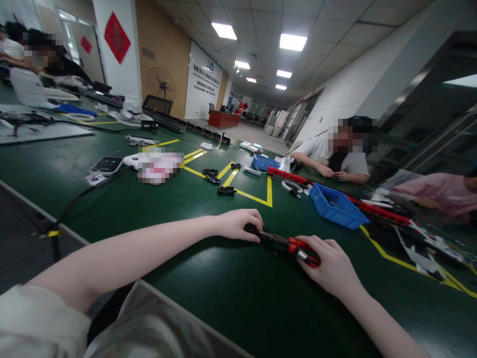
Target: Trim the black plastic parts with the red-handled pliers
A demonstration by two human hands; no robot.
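My right hand [330, 261] is closed around the red handles of a pair of pliers [288, 244] that lies low over the green table [231, 293]. The pliers' dark jaws point left toward my left hand [238, 224]. That hand is curled shut on a small black part [252, 229] at the jaws' tip; most of the part is hidden under the fingers. Both forearms rest on or just above the table surface.
Small black parts [214, 176] lie inside yellow floor-tape lines [257, 198] farther out. A blue bin [337, 205] and a red-and-black strip [380, 211] are to the right. A white power strip [106, 165] with a black cable sits left. Other people sit at the table's right and far left.
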